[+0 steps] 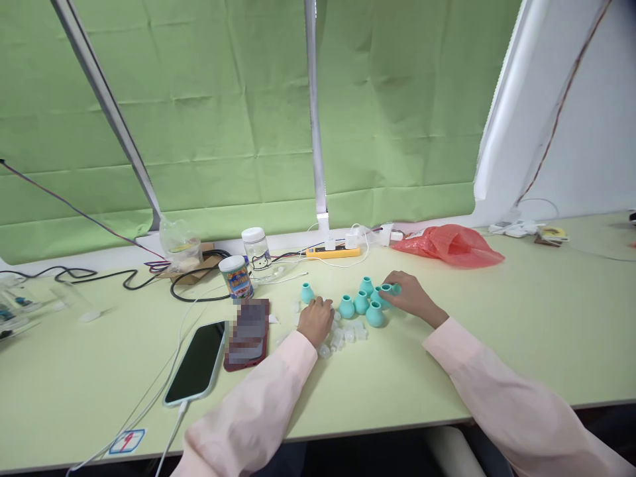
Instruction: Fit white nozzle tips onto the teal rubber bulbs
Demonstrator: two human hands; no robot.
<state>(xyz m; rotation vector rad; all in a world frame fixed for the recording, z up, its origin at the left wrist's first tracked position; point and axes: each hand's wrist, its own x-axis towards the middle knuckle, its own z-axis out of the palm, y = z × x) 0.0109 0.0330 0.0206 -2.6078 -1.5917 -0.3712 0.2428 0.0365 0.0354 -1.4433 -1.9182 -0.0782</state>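
My right hand [408, 295] is closed around a small teal vase-shaped piece [396, 289], at the right end of a group of similar pieces. Several of these teal vases, such as the front one [375, 315], stand upright with their round openings facing up. One more teal vase [307, 293] stands apart, just behind my left hand [316, 322]. That hand is low over the table with its fingers curled down, and whatever is under the fingertips is hidden. Small translucent white pieces [349, 334] lie loose around and in front of it.
Two phones lie left of my left arm, one dark-screened [196, 363] with a cable, one red-edged [247, 334]. Behind them stand a labelled can [236, 278] and a clear jar [257, 250]. A yellow power strip [334, 252] and red plastic bag [450, 246] lie along the back.
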